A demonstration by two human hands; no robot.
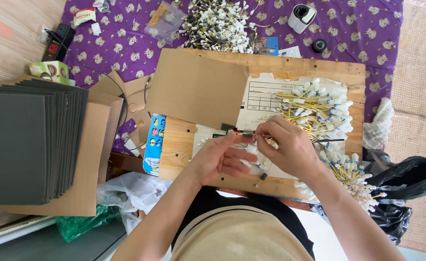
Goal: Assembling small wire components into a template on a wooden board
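My left hand (218,158) and my right hand (287,147) meet over a wooden board (271,65) on my lap. Together they pinch a small bundle of thin yellow cables (249,137) with white connector ends; a dark band shows near the fingertips. The left hand holds the bundle from below, the right hand's fingers close on it from the right. A heap of the same yellow cables (314,108) lies just right of the hands on a printed paper sheet (263,99). More of them spill off the board's right edge (350,176).
A brown cardboard sheet (196,87) covers the board's left part. A stack of dark grey foam sheets (27,145) on cardboard sits at left. Another cable heap (220,24), a white tape dispenser (301,17) and a black tape roll (319,45) lie on the purple patterned cloth. Black bag (406,181) at right.
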